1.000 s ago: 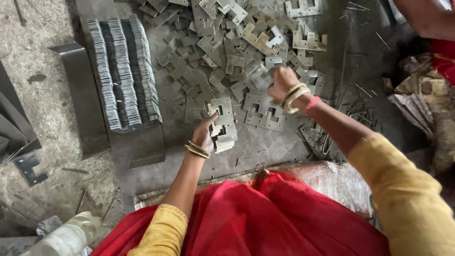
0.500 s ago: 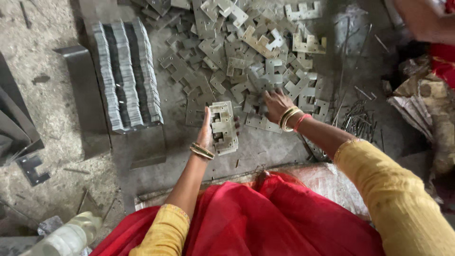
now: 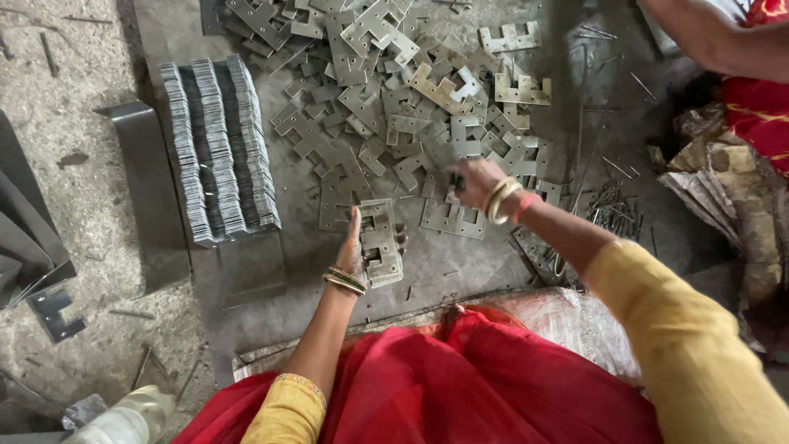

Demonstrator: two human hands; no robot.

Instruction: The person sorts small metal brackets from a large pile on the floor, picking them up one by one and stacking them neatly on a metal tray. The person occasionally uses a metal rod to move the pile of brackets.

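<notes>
Holding stacked plates [image 3: 380, 242], left hand [image 3: 355, 251] gripping.

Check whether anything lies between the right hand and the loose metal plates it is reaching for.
Nothing visible does. The right hand already rests on the scattered metal plates, fingers down among them. The left hand holds a small stack of plates apart from it, nearer the body, not in the way.

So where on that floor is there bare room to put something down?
Bare floor lies below the neat stacked rows, left of the left hand and its held stack. Another strip runs between that stack and the red cloth. Around the right hand, the loose plates crowd everything.
</notes>
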